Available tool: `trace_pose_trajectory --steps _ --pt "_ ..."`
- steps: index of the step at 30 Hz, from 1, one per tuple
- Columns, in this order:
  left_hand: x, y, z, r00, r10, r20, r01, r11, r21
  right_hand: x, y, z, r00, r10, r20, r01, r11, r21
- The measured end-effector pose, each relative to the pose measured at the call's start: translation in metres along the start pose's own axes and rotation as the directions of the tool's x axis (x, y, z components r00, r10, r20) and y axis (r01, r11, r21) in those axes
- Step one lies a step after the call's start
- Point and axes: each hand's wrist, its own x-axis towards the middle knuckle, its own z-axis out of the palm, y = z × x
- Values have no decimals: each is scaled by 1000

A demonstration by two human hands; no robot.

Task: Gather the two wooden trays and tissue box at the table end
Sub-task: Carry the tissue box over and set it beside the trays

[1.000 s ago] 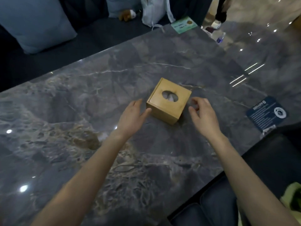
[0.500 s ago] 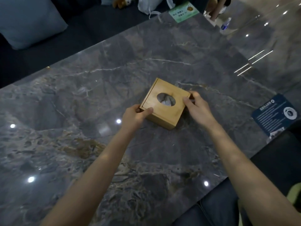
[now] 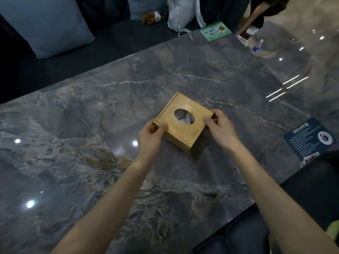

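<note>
A square wooden tissue box (image 3: pixel 190 133) with an oval opening in its lid is in the middle of the dark marble table (image 3: pixel 91 116), white tissue showing in the hole. My left hand (image 3: pixel 152 136) grips its left corner, thumb on the lid. My right hand (image 3: pixel 220 127) grips its right corner, thumb on top. The box looks tilted and slightly raised, with a shadow under its near edge. No wooden trays are in view.
A dark blue card (image 3: pixel 310 139) lies at the table's right edge and a green card (image 3: pixel 214 31) at the far edge. Beyond the table are a sofa with blue cushions (image 3: pixel 45 24), a white bag (image 3: pixel 181 11), a water bottle (image 3: pixel 256 45) and a person's legs (image 3: pixel 256 17).
Both hands went from hovering open beside the tissue box to closing on its two corners, and the box has tipped up slightly.
</note>
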Motion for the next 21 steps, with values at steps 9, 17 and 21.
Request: trace_pose_trajectory --steps 9,17,21 --pt "-38 21 -79 996 20 -86 -17 999 28 -50 -48 33 993 -100 64 95 993 73" --pt "-94 11 -181 987 67 -145 -72 997 -27 -123 -93 91 970 -200 140 188 977 98" --pt "-129 -1 -244 982 53 -183 -53 999 5 -171 -113 134 956 -227 184 209 972 111"
